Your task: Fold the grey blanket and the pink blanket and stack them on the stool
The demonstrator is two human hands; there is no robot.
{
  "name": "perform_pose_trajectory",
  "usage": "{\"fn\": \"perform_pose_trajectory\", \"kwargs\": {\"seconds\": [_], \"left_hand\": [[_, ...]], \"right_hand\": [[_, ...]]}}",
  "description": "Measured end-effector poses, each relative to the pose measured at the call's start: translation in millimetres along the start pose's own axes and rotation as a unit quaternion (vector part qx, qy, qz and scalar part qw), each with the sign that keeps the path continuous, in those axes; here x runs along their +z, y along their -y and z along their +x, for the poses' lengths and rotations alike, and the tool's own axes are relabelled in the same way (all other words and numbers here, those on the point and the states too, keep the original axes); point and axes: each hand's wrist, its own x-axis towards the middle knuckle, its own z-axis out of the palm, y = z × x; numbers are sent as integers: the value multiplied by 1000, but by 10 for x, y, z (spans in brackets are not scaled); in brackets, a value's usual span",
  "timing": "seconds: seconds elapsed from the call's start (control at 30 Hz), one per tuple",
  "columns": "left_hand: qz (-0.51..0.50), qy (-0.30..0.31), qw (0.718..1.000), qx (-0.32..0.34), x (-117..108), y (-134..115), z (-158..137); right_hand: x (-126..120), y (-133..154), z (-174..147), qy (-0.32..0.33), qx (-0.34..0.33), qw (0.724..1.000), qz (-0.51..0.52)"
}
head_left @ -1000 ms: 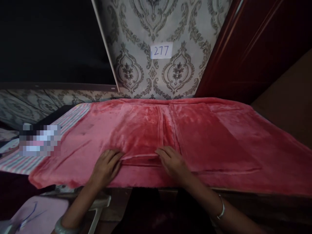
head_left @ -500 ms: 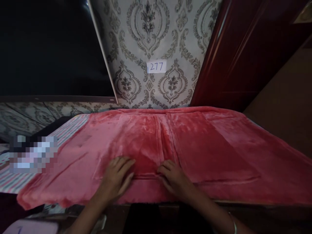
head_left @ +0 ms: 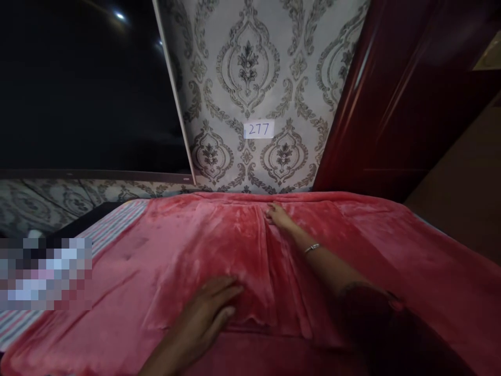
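Note:
A red plush blanket [head_left: 242, 245] lies spread out, with darker folded panels on top and a crease running down between them. My left hand [head_left: 213, 308] rests near the front edge of the left panel, open, fingers stretched over the plush. Farther back, my right hand [head_left: 278, 216] reaches to the top end of the middle crease; its fingers are bent and closed on the blanket there. The right arm hides part of the right panel.
A striped cloth [head_left: 121, 222] shows under the blanket at the left. A large dark screen [head_left: 90, 94] hangs at the back left. Patterned wallpaper [head_left: 250, 68] carries a paper label [head_left: 259, 129] reading 277. A dark red glossy panel [head_left: 395, 94] stands at the right.
My right hand has moved from the front edge to the back end of the crease. My left hand has shifted slightly right and stays on the left panel. The view has tilted up.

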Motion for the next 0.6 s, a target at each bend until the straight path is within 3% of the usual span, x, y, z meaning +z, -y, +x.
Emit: {"fn": "perform_pose_trajectory", "kwargs": {"seconds": [0.1,0.23,0.37,0.6], "left_hand": [[39,-17,998,-39,-55,181,172],[90,41,991,-94,98,343,289],[79,56,988,-117,249,362,232],[53,70,988,-126,266,361,204]], "right_hand": [[129,15,278,-3,14,1000,-25],[211,4,538,-3,3,996,-89],[226,-58,697,-6,-38,984,-177],[223,-208,786,-52,-63,944,-319]]}}
